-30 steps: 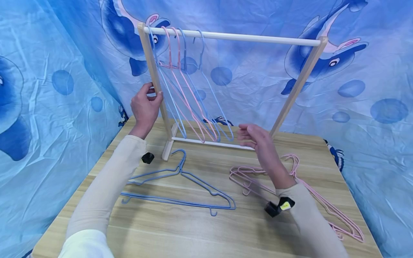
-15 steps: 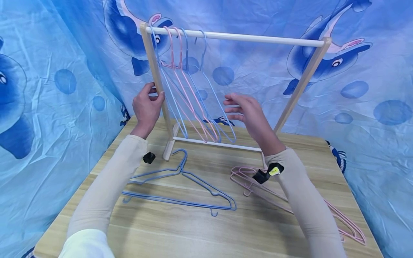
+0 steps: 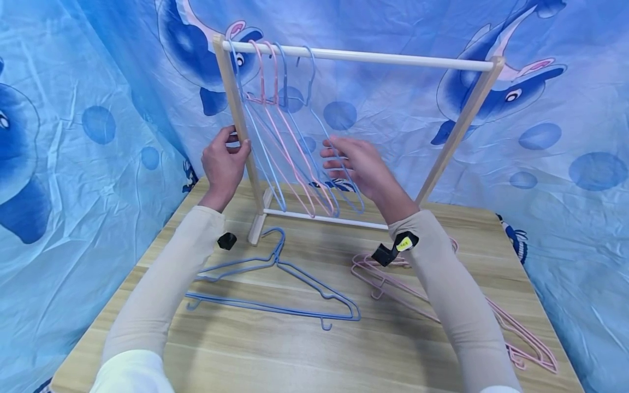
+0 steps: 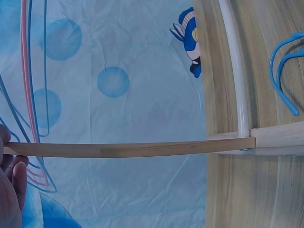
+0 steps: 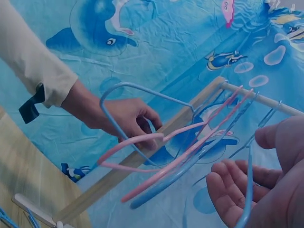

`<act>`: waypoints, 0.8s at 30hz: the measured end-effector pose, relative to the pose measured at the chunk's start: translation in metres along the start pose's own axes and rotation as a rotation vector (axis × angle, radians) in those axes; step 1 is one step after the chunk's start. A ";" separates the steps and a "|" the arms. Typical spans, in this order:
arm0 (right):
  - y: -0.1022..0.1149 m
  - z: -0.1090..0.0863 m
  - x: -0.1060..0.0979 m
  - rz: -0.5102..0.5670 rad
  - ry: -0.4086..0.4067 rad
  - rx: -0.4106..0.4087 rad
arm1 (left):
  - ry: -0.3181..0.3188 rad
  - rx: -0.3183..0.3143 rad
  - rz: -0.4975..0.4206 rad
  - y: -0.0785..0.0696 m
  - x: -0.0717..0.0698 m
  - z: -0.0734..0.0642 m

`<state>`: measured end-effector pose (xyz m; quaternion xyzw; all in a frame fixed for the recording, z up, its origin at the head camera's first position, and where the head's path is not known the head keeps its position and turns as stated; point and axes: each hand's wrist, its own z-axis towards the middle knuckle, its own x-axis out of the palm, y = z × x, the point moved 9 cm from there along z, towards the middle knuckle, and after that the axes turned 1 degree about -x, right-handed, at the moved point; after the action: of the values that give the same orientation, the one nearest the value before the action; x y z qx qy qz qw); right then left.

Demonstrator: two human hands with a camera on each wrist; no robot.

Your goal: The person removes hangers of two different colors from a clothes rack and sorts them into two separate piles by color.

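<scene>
My left hand (image 3: 223,164) grips the left wooden post (image 3: 229,93) of a small clothes rack, its fingers partly behind the post. From the white top rail (image 3: 393,57) hang several blue and pink hangers, bunched toward the left. My right hand (image 3: 361,166) is at the rightmost blue hanger (image 3: 312,82), fingers loosely bent. In the right wrist view this blue hanger (image 5: 250,178) runs between the thumb and the fingers, which are not closed round it. The pink hangers (image 5: 156,178) and another blue hanger (image 5: 166,95) hang left of the right hand.
Blue hangers (image 3: 304,278) lie on the wooden table (image 3: 275,355) in front of the rack. Pink hangers (image 3: 528,335) lie on the right, partly under the right forearm. A blue dolphin-print cloth (image 3: 383,22) surrounds the table. The rack's right post (image 3: 459,125) stands beyond the right hand.
My right hand has risen from low near the table and moved left to the rightmost hanging blue hanger, whose lower end has shifted slightly right. The left hand stays on the post.
</scene>
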<state>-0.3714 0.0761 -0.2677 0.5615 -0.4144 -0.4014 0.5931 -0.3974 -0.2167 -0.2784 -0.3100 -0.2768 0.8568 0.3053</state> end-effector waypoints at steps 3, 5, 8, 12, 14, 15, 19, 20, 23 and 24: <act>0.004 0.004 0.002 0.003 0.010 -0.002 | -0.001 0.000 0.001 0.000 0.000 0.000; 0.006 0.005 0.002 -0.007 0.000 0.000 | -0.001 0.002 0.001 0.000 0.000 0.000; 0.009 0.006 0.000 -0.039 -0.033 0.012 | 0.000 0.002 0.001 0.000 0.000 0.000; 0.012 0.006 -0.003 -0.082 -0.077 0.029 | 0.001 0.002 -0.004 0.000 0.000 0.000; 0.013 0.006 -0.004 -0.109 -0.095 0.023 | 0.000 0.004 -0.005 0.000 0.000 0.000; 0.014 0.005 -0.005 -0.124 -0.106 0.017 | -0.001 0.005 -0.006 0.001 -0.001 0.000; 0.018 0.004 -0.009 -0.194 -0.160 -0.015 | -0.001 0.001 -0.008 0.003 0.000 0.000; 0.019 0.003 -0.010 -0.208 -0.173 -0.024 | 0.000 -0.002 -0.010 0.003 0.000 0.000; 0.023 0.002 -0.014 -0.229 -0.212 -0.051 | 0.002 -0.004 -0.012 0.004 0.001 0.000; 0.025 0.001 -0.014 -0.232 -0.220 -0.061 | 0.001 -0.004 -0.013 0.004 0.001 0.000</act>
<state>-0.3770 0.0905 -0.2436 0.5398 -0.3970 -0.5389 0.5106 -0.3995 -0.2190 -0.2815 -0.3096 -0.2804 0.8540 0.3102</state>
